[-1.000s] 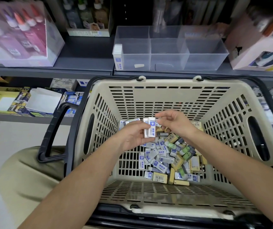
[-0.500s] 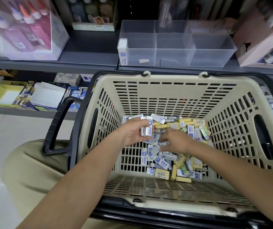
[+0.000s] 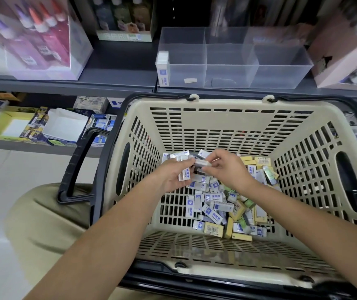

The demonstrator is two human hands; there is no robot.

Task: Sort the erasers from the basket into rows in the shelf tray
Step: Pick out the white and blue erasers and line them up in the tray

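Note:
A beige slotted basket (image 3: 220, 124) sits in front of me with a heap of erasers (image 3: 216, 204) on its floor, white-and-blue ones and yellow ones mixed. My left hand (image 3: 174, 174) is inside the basket, closed around a small stack of white-and-blue erasers (image 3: 185, 173). My right hand (image 3: 227, 167) pinches one white eraser (image 3: 202, 163) and holds it against that stack. On the shelf behind stands the clear shelf tray (image 3: 233, 61) with three compartments. One white-and-blue eraser (image 3: 163, 69) stands upright at its left end.
A box of glue bottles (image 3: 30, 40) stands on the upper shelf at left, and a pink box (image 3: 346, 53) at right. The lower shelf holds open cartons (image 3: 65, 126). The basket's black handle (image 3: 75, 165) hangs down at left over my knee.
My right hand dipped into the heap, took one white eraser and lifted it back to the stack in my left hand. The left hand stayed almost still.

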